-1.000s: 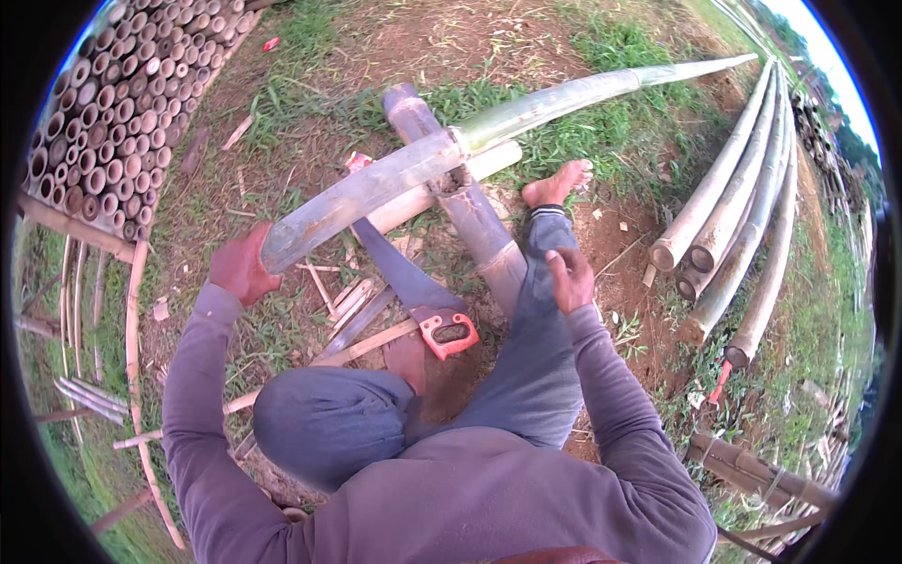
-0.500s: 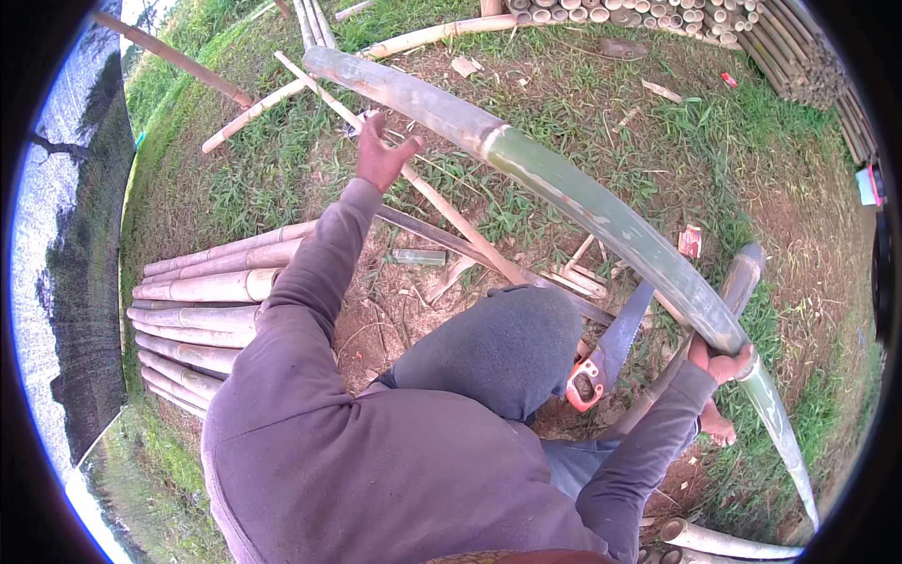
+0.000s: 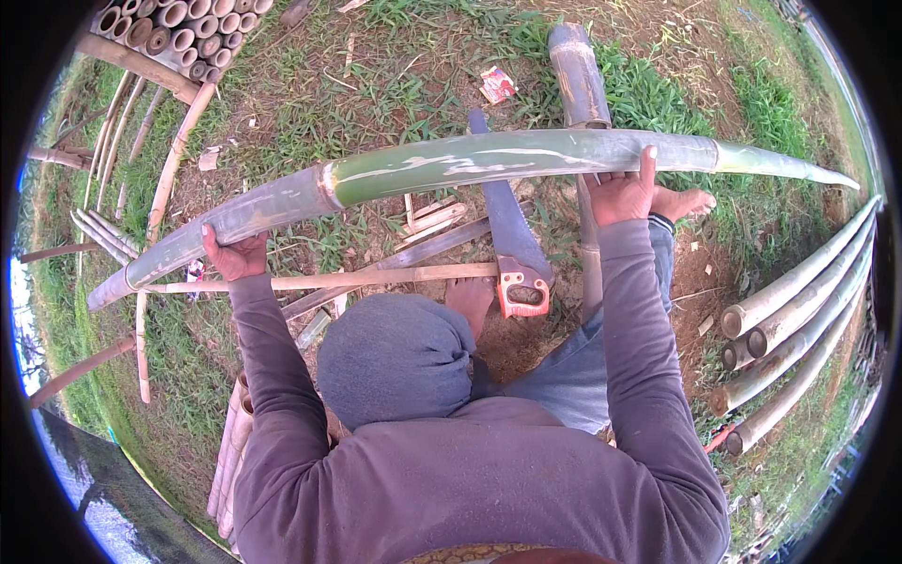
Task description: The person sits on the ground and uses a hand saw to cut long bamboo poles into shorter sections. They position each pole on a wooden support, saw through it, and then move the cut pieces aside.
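Note:
A long bamboo pole [image 3: 451, 158], green in the middle and greyish toward the ends, runs across in front of me. My left hand [image 3: 240, 254] grips its grey left stretch, thumb on the near side and fingers partly hidden beneath. My right hand [image 3: 622, 195] holds it right of the green part, one finger stretched up over the side. A handsaw [image 3: 523, 293] with an orange handle rests below, between my hands; the pole covers part of its blade. Beneath the pole on the right is a thick bamboo piece [image 3: 577, 80], partly covered by it.
Cut bamboo poles [image 3: 789, 320] lie at the right, and more [image 3: 231, 451] lie at the lower left. A stack of bamboo [image 3: 178, 38] stands at the far left. A thin bamboo strip [image 3: 376, 277] crosses the ground near my bent knee [image 3: 395, 362]. A red wrapper [image 3: 498, 85] lies in grass.
My left hand, open and off the pole before, now grips it. The pole has swung from a steep slant to nearly level across the view. The view has turned right.

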Motion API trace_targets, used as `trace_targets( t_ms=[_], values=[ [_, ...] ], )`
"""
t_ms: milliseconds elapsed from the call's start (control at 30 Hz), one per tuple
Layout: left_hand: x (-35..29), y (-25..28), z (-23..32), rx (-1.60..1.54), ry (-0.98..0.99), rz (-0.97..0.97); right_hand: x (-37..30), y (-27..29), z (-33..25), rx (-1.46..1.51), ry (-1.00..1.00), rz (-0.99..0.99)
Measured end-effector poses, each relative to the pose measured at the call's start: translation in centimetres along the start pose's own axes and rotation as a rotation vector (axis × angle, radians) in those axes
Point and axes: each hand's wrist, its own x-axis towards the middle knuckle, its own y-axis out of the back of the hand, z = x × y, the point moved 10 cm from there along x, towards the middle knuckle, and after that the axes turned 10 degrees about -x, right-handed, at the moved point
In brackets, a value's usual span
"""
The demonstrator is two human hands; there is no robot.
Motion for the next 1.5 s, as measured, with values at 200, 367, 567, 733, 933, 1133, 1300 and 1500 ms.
trace_targets(
  t_ms=[200, 367, 567, 733, 933, 1133, 1300, 1500],
  values=[
    [0.8, -0.3, -2.7, -0.034, 0.041, 0.176, -1.0, -6.7, 8.5, 0.055, -0.254, 0.020],
    [-0.4, -4.1, -17.4, -0.055, 0.295, 0.009, -3.8, -13.9, 17.8, 0.009, -0.403, -0.144],
    [4.2, 0.5, -18.1, -0.134, 0.284, 0.199, -4.6, -8.5, 21.4, -0.708, -0.458, -0.404],
    [4.9, 2.0, -19.2, -0.142, 0.273, 0.244, -6.9, 3.4, 16.0, -1.368, 0.042, -0.399],
    [4.6, 1.5, -18.8, -0.035, 0.322, 0.243, -12.8, 8.7, 17.3, -2.072, 0.456, -0.496],
    [-0.6, 3.4, -20.2, 0.600, 0.422, 0.106, -15.2, 10.8, 19.5, -2.355, 0.325, -0.511],
    [-13.8, 0.8, -23.7, 1.796, -0.110, -0.871, -13.5, 9.9, 17.3, -2.401, 0.493, -0.282],
    [-14.6, 3.2, -22.2, 1.928, -0.244, -0.964, -11.6, 7.3, 13.8, -2.315, 0.590, -0.401]
  ],
)
